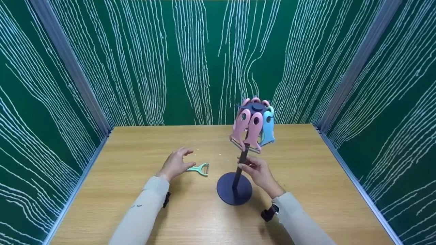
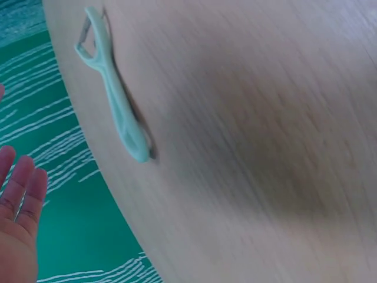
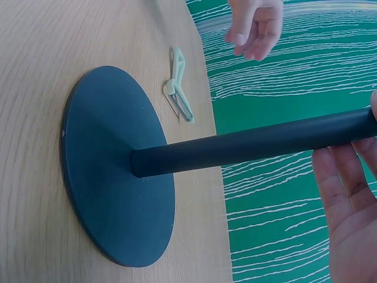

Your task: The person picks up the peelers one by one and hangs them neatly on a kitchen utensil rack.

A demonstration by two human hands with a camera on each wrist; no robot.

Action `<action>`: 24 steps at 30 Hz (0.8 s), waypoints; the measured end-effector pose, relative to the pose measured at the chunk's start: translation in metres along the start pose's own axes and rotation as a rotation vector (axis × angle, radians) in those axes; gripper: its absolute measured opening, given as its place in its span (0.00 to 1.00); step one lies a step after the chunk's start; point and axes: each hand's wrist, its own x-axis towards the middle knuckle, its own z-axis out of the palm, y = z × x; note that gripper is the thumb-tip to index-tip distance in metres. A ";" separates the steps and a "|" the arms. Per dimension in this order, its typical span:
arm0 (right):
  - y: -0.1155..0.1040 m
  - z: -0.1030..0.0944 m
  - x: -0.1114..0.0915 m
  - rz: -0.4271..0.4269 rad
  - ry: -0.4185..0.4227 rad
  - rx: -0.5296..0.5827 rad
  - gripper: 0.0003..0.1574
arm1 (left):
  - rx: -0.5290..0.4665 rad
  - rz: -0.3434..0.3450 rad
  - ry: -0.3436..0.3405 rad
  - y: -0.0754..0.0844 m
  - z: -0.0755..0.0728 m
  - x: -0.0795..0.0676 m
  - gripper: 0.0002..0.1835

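Note:
A mint-green Y-shaped peeler (image 1: 201, 169) lies on the table, its full handle visible in the left wrist view (image 2: 121, 112). Over its handle end hovers my left hand (image 1: 176, 163), fingers spread and holding nothing; the right wrist view shows that hand (image 3: 257, 26) apart from the peeler. My right hand (image 1: 258, 172) grips the dark post (image 3: 253, 144) of a display stand below its top. Pink peelers (image 1: 253, 131), a blue peeler (image 1: 268, 126) and others partly hidden hang from the hooks around the stand's head (image 1: 256, 107). The stand's round base (image 3: 112, 194) is on the table.
The wooden table (image 1: 136, 143) is enclosed by green walls (image 1: 190, 61) with white wavy lines. Metal rails (image 1: 78, 183) run along its sides. A few tiny pale specks lie behind the loose peeler. Dark wrist devices (image 1: 269, 213) sit at both sleeve cuffs.

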 end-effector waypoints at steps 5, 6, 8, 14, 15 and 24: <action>0.001 0.001 0.001 -0.018 0.010 0.000 0.17 | 0.047 -0.053 -0.031 -0.007 0.004 0.002 0.27; 0.001 0.001 0.001 -0.022 0.012 0.001 0.17 | 0.058 -0.062 -0.041 -0.008 0.005 0.003 0.27; 0.001 0.002 0.001 -0.027 0.017 -0.002 0.17 | 0.075 -0.069 -0.058 -0.011 0.006 0.003 0.27; 0.000 0.002 0.000 -0.021 0.020 0.003 0.16 | 0.121 -0.083 -0.098 -0.021 0.011 0.002 0.27; 0.000 0.002 0.000 -0.023 0.019 0.005 0.16 | 0.129 -0.088 -0.102 -0.022 0.012 0.002 0.26; 0.000 0.002 0.000 -0.018 0.012 0.005 0.16 | 0.151 -0.118 -0.121 -0.035 0.021 0.001 0.24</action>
